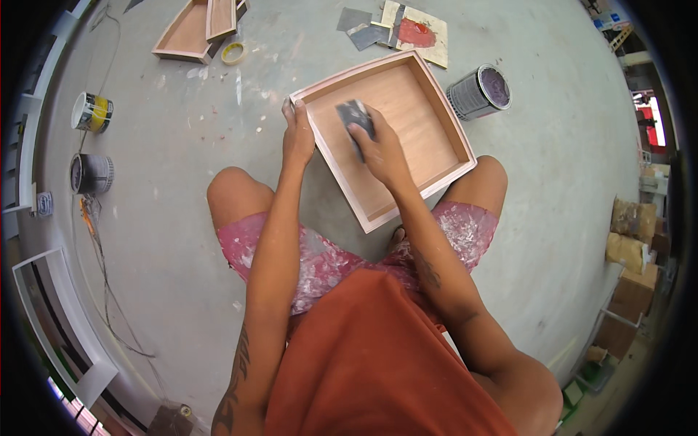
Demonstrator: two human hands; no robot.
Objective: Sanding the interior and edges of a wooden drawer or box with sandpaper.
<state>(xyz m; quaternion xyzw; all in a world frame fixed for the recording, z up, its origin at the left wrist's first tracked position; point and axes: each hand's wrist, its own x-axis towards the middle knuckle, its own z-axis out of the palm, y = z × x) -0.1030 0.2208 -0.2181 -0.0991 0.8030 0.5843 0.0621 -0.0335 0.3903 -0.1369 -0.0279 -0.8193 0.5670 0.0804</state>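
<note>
A shallow wooden drawer box [429, 149] with pale raised edges rests tilted in front of me, between my knees. My left hand [297, 138] grips its left corner, fingers closed over the edge. Inside the box, my right hand [382, 151] presses a dark grey piece of sandpaper [355, 116] against the inner panel near the left side. The sandpaper is slightly smeared by motion, and my thumb lies across it. What lies under its far side is hidden.
Beyond the box lie grey sheets [355, 19] and a board with a red patch [435, 45]. A paint can [469, 99] stands right of it. Far left are more wooden boxes [183, 36], a tape roll [233, 54], two cans [86, 114] and cables [102, 276]. Cardboard boxes [631, 294] line the right.
</note>
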